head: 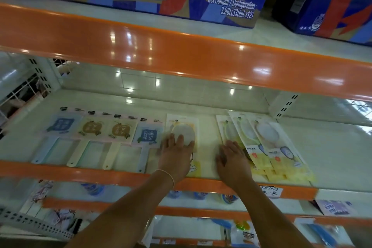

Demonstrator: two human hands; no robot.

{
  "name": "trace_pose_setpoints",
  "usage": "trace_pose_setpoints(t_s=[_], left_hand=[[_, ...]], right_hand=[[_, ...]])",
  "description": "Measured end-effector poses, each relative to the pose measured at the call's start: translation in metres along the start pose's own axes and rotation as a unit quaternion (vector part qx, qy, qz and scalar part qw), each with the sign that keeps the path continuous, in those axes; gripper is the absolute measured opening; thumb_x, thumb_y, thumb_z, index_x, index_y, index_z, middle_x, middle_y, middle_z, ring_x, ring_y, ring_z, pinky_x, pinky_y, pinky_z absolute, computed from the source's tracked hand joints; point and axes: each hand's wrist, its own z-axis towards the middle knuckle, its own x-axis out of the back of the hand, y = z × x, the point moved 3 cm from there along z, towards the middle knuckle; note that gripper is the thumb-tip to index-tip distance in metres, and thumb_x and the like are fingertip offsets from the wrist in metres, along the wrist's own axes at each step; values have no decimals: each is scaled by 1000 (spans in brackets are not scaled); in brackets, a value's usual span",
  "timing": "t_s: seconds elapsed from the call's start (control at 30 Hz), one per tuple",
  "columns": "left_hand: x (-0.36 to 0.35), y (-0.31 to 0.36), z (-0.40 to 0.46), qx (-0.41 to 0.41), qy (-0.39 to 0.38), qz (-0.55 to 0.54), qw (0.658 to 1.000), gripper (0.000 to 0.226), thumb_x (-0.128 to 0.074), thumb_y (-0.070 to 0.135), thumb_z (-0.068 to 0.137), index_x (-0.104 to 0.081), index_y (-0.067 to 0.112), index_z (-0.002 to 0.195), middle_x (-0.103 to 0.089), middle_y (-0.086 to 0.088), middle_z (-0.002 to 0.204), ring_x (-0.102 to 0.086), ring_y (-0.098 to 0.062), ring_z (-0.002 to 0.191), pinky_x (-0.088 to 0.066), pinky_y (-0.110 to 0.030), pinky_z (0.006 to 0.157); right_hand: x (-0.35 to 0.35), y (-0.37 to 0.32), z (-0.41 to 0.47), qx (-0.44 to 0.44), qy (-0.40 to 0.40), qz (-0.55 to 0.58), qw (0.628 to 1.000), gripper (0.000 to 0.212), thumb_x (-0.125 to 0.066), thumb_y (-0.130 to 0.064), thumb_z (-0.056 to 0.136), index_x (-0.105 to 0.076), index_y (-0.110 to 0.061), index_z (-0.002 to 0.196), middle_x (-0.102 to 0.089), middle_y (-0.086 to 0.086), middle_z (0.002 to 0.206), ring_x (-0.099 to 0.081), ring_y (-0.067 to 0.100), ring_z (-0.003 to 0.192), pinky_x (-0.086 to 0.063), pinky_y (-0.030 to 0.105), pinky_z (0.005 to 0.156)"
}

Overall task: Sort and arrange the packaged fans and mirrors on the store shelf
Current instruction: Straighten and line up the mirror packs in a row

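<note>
Shelf (201, 104), mid-frame. Four fans (104, 133) in a row at left, handles toward the front lip. Left hand (175, 157) lies flat, fingers straight, on a lone mirror pack (182, 125) at centre. Right hand (233, 159), fingers relaxed, touches the fanned mirror stack (267, 143) right of centre; grips nothing. Packs judged light, flat, slick film, glass likely fragile: slide by card edges. Bare shelf at right and behind; orange lip (80, 169) bounds the front.
</note>
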Motion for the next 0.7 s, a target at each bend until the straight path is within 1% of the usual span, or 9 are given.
trace_pose_setpoints(t_s=[0.1, 0.17, 0.27, 0.33, 0.4, 0.47, 0.5, 0.6, 0.7], left_hand=[[-2, 0, 1, -1, 4, 8, 1000, 63, -49, 20, 92, -25, 28, 150, -17, -15, 155, -13, -45, 141, -16, -54, 116], [-2, 0, 2, -3, 7, 5, 1000, 63, -50, 20, 92, -26, 28, 150, -17, -14, 155, -13, -45, 142, -17, -54, 116], [-1, -2, 2, -5, 4, 0, 1000, 63, -49, 18, 93, -26, 29, 150, -16, -14, 156, -10, -44, 143, -16, -53, 117], [0, -2, 2, -7, -3, 3, 1000, 62, -46, 17, 94, -24, 29, 151, -13, -14, 158, -8, -43, 144, -15, -53, 118], [1, -1, 2, -8, -7, 8, 1000, 61, -45, 18, 95, -23, 28, 152, -12, -14, 158, -7, -43, 145, -14, -53, 118], [2, -1, 2, -7, -9, 13, 1000, 62, -45, 18, 95, -23, 28, 152, -11, -14, 159, -6, -43, 145, -14, -53, 118], [3, 0, 2, -7, -9, 16, 1000, 61, -45, 18, 95, -23, 27, 151, -12, -14, 158, -7, -43, 145, -13, -53, 118], [4, 3, 5, -14, -8, 32, 999, 60, -48, 21, 95, -25, 23, 150, -13, -17, 157, -7, -44, 144, -11, -54, 118], [5, 11, 10, -21, 3, 13, 1000, 66, -53, 21, 92, -22, 20, 151, -12, -19, 156, -6, -41, 145, -8, -50, 120]], right_hand=[[-2, 0, 0, 2, -2, -4, 1000, 46, -46, -36, 95, -50, -17, 138, -34, 6, 154, -20, 23, 147, -24, 37, 117], [-2, 0, 1, 9, -4, -8, 1000, 47, -46, -36, 96, -49, -16, 138, -35, 6, 154, -20, 23, 146, -22, 36, 117], [1, -3, 2, 30, 25, 19, 999, 44, -52, -31, 94, -54, -13, 134, -45, 8, 147, -33, 22, 141, -25, 29, 114], [10, -7, 2, 42, 89, 75, 992, 36, -60, -21, 90, -64, -8, 123, -59, 11, 134, -50, 25, 130, -35, 29, 106], [24, -5, 5, 57, 188, 103, 975, 26, -64, -13, 85, -70, -4, 109, -69, 13, 115, -64, 28, 110, -46, 32, 95], [39, 7, 12, 39, 240, 92, 966, 25, -62, -14, 83, -69, -5, 106, -71, 12, 103, -68, 30, 93, -53, 36, 84], [44, 17, 17, -2, 226, 83, 971, 30, -60, -17, 84, -67, -7, 111, -70, 11, 105, -67, 30, 93, -54, 38, 85], [49, 54, 29, -173, 112, 9, 979, 50, -55, -29, 84, -49, -15, 132, -57, 10, 124, -52, 32, 116, -41, 46, 100], [49, 75, 32, -239, 57, -19, 969, 56, -51, -36, 84, -42, -15, 135, -52, 12, 129, -45, 37, 122, -36, 49, 103]])
